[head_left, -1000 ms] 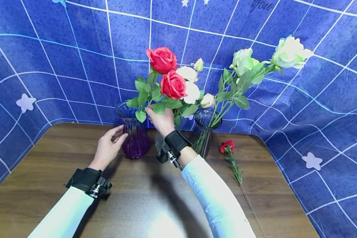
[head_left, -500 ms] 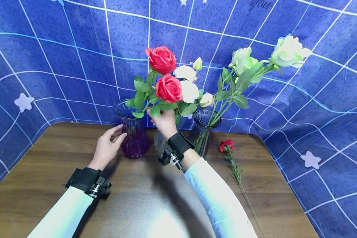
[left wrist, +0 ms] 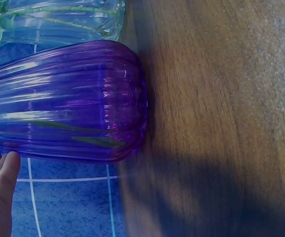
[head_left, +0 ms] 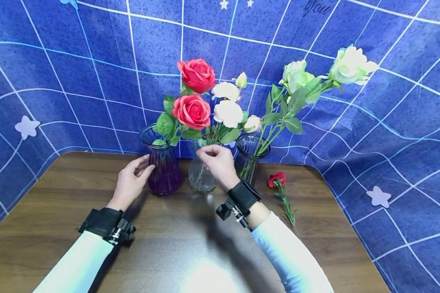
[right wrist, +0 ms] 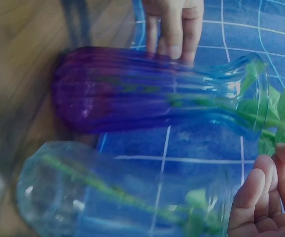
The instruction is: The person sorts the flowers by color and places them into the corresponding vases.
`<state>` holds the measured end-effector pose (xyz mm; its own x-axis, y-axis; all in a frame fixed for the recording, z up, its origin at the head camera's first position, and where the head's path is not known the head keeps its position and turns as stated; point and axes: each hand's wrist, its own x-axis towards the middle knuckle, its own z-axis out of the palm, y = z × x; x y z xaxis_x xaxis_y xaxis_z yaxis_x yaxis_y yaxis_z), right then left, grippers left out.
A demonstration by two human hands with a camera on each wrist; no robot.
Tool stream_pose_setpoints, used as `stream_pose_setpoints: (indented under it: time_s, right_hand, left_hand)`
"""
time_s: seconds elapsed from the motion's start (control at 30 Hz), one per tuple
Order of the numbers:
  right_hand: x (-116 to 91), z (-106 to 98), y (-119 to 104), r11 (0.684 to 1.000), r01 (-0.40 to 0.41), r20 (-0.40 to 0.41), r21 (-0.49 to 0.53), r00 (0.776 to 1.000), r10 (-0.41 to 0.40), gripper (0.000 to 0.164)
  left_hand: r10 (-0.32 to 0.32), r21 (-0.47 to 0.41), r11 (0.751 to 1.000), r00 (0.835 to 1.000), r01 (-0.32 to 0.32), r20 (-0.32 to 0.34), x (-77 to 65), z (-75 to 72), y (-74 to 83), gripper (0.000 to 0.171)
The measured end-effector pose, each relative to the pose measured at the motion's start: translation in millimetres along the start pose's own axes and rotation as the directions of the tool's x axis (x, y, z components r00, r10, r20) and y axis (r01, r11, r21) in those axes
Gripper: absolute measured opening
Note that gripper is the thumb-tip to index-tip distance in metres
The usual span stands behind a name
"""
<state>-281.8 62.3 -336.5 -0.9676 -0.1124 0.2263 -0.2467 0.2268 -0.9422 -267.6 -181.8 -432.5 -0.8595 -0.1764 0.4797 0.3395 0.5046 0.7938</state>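
My left hand [head_left: 132,179] touches the left side of the purple glass vase [head_left: 163,175] with its fingertips; in the right wrist view these fingers [right wrist: 173,37] are nearly straight. Two red roses [head_left: 192,112] stand in this vase, their leaves at its rim and their green stem visible through the glass. My right hand [head_left: 218,162] is in front of the clear glass vase [head_left: 201,179], thumb and fingers loosely bent and close together with nothing between them. Pale pink-white roses [head_left: 228,114] rise out of the clear vase, whose neck is partly hidden by that hand.
To the right, a dark grey glass vase [head_left: 252,148] holds tall greenish-white roses [head_left: 352,67] that lean right. A red carnation [head_left: 277,179] lies on the wooden table [head_left: 161,248], its stem partly under my right sleeve. Blue patterned cloth [head_left: 95,81] hangs directly behind the vases.
My right hand has let go of the red rose stem and drawn back right and down, uncovering the clear vase. The lower red rose has swung left. My left hand stays at the purple vase.
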Motion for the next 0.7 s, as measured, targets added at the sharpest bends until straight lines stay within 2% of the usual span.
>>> stream_pose_setpoints:
  time_s: [0.47, 0.7]
  right_hand:
    - [-32.9, -54.9, 30.2, 0.988, 0.028, -0.037, -0.155, 0.999, -0.034, 0.011]
    - [-49.8, -95.4, 33.9, 0.968, 0.035, -0.094, -0.248, 0.994, -0.06, 0.01]
  left_hand:
    - [-0.025, -0.011, 1.0, 1.0, 0.025, 0.0, -3.0, 1.1, -0.7, 0.04]
    - [-0.024, -0.027, 0.999, 1.0, 0.023, -0.009, -1.9, 1.8, 0.3, 0.04]
